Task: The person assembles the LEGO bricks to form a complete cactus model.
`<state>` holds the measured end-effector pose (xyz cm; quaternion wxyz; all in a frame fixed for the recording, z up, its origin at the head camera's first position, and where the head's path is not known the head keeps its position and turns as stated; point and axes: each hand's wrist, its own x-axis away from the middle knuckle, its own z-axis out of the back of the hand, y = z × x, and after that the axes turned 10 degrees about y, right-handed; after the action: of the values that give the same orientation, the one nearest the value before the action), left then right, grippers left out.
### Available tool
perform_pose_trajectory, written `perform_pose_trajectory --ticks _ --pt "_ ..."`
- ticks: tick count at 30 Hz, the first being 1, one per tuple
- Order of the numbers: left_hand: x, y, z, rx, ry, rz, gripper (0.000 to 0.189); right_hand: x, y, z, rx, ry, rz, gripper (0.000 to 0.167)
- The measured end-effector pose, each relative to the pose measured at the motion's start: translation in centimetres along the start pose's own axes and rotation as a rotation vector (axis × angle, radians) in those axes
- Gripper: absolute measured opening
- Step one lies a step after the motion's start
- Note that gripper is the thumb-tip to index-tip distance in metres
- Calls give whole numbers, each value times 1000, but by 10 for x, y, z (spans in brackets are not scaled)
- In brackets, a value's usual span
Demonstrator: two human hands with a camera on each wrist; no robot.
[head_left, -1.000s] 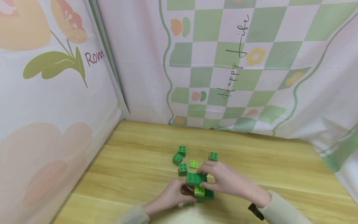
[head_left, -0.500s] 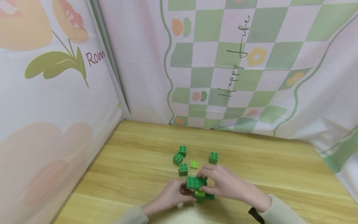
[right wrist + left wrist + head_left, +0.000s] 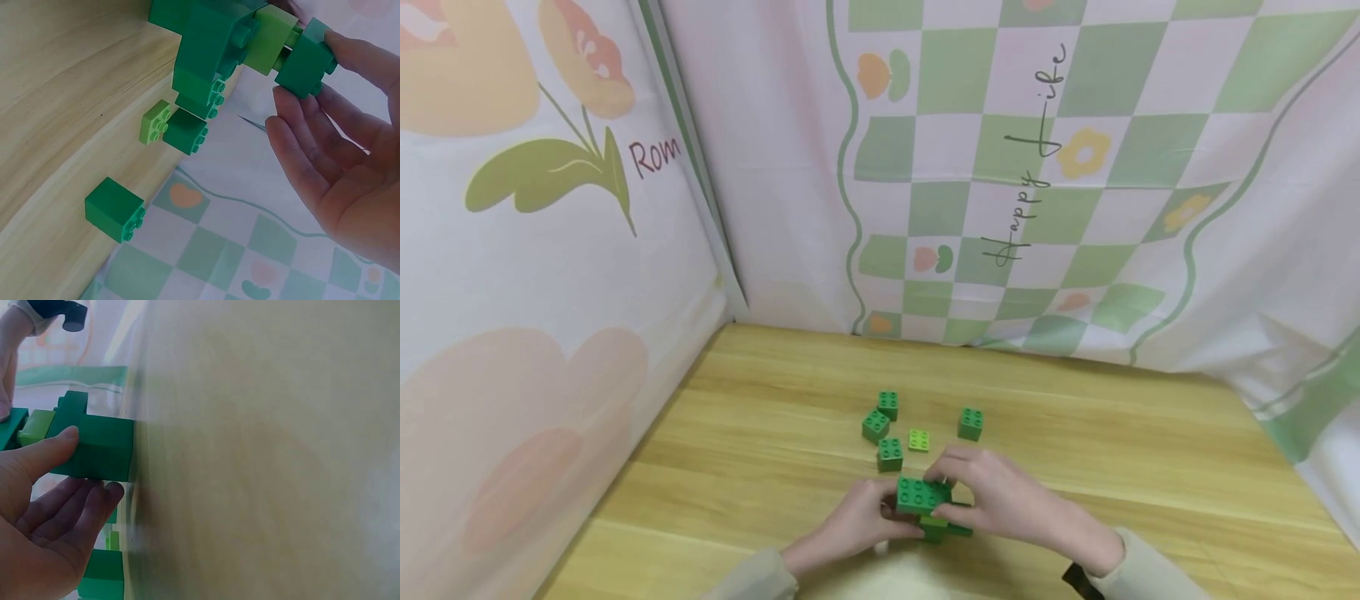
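Observation:
My right hand pinches a long dark green building brick between thumb and fingers. It sits over a lime green brick at the top of a stack. In the right wrist view, a narrow gap with lime studs showing lies between those two bricks. Below the lime brick are dark green bricks, one jutting sideways. My left hand grips this lower part, thumb on one side and fingers beneath in the left wrist view. From the head, both hands cover much of the stack.
Beyond the hands, several loose dark green bricks and a thin lime brick lie on the wooden table. Another dark green brick sits apart to the right. A printed curtain hangs along the table's back edge.
My right hand has lowered the long dark green brick toward the stack, so less of the lime brick shows. The left hand has stayed nearly still around the lower bricks.

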<state>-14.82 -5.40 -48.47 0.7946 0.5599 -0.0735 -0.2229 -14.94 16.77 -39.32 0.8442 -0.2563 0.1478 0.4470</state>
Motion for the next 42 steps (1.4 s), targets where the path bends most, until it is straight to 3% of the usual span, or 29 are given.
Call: perform_pose_trajectory --ticks 19,42 --pt "0 -2 0 17 -4 7 38 2 0 -3 -6 4 -28 28" --pt "-2 -2 1 -22 10 11 40 4 -1 -8 -88 20 -102 28"
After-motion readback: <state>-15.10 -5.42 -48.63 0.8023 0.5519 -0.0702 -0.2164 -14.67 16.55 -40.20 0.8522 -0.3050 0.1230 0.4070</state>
